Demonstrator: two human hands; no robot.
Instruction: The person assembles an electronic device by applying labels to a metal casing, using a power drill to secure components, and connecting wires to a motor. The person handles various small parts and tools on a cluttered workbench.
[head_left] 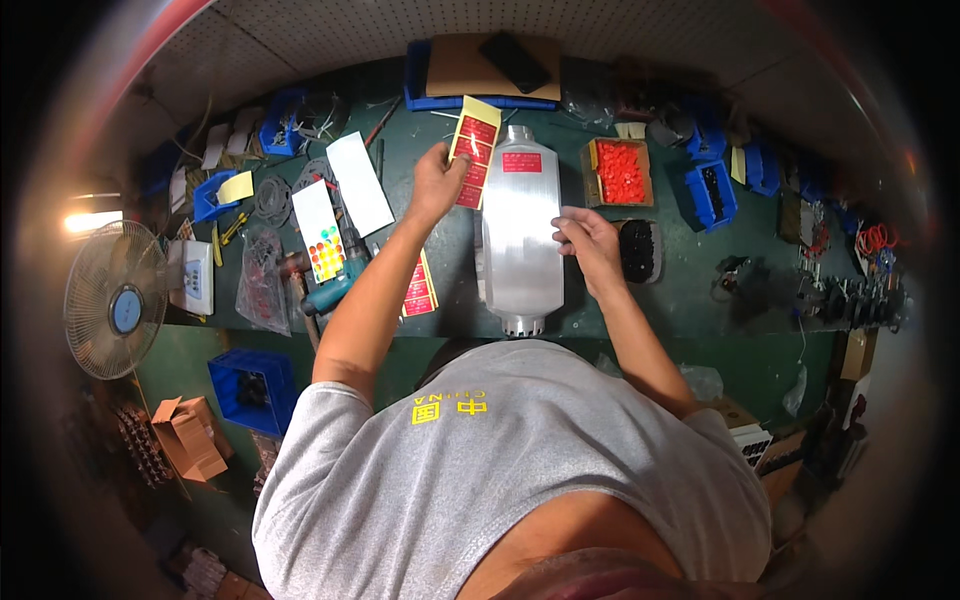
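Observation:
A sheet of red labels on yellow backing is pinched in my left hand, thumb on top, beside the far end of a silver metal housing. The housing lies lengthwise in front of me, a narrow neck at its far end and a toothed ring at the near end. One red label sits on its upper face near the neck. My right hand is at the housing's right edge, fingers bent and drawn together. Whatever is between those fingertips, if anything, is too small to make out.
On the green bench a box of red parts and a tub of black parts stand right of the housing. To the left are a power drill, sticker sheets, more red labels and a fan.

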